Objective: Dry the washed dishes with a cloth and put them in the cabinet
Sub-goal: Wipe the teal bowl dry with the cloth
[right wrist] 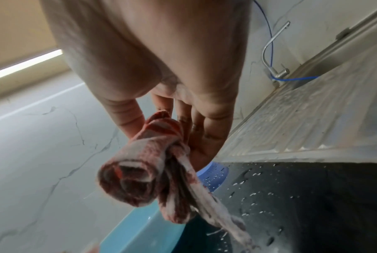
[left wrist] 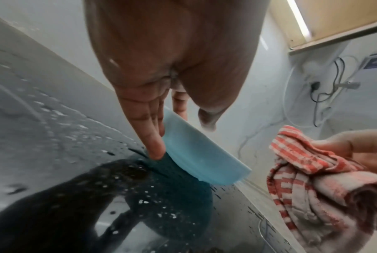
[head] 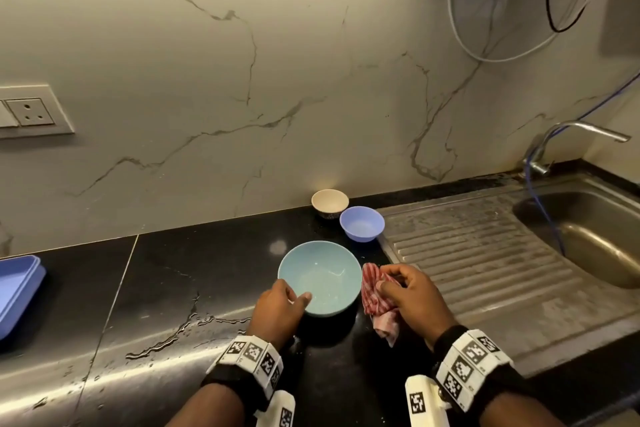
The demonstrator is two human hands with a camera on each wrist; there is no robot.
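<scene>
A light blue bowl (head: 320, 277) stands upright on the wet black counter. My left hand (head: 282, 302) grips its near left rim, thumb inside and fingers along the outer wall (left wrist: 155, 137). The bowl (left wrist: 196, 154) rests on the counter in the left wrist view. Just right of it, my right hand (head: 408, 291) holds a bunched red-and-white striped cloth (head: 375, 298), which hangs down beside the bowl. In the right wrist view the cloth (right wrist: 153, 164) is pinched between thumb and fingers, with the bowl's rim (right wrist: 137, 231) below.
A small lilac bowl (head: 362, 224) and a cream bowl (head: 329, 203) stand near the wall. The steel drainboard (head: 485, 253), sink (head: 588, 236) and tap (head: 568, 142) lie to the right. A lilac tray (head: 17, 291) sits far left. Water droplets cover the counter (head: 173, 288).
</scene>
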